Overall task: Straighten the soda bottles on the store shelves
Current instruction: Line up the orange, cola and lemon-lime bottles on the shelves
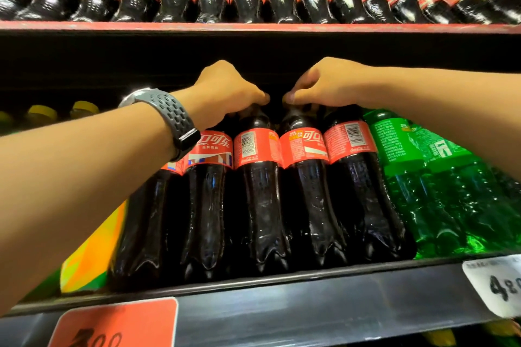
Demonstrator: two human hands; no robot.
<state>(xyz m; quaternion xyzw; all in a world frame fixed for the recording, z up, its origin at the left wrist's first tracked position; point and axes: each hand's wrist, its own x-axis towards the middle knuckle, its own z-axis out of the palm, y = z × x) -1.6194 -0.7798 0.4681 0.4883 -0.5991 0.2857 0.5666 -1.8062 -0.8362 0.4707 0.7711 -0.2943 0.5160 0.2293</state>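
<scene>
Orange bottle: we see an orange bottle at the far left of the middle shelf, partly behind our forearm.
Watch: a grey watch sits on our left wrist.
Cola row: the cola row stands upright at the shelf front, bottles touching.
Left hand: our left hand curls its fingers over the top of the barcode cola bottle, gripping it; the cap is hidden.
Right hand: our right hand pinches the top of the logo cola bottle, just beside the first.
Green bottles: green bottles stand directly right of the cola.
White price tag: a white price tag hangs on the shelf edge, far right.
</scene>
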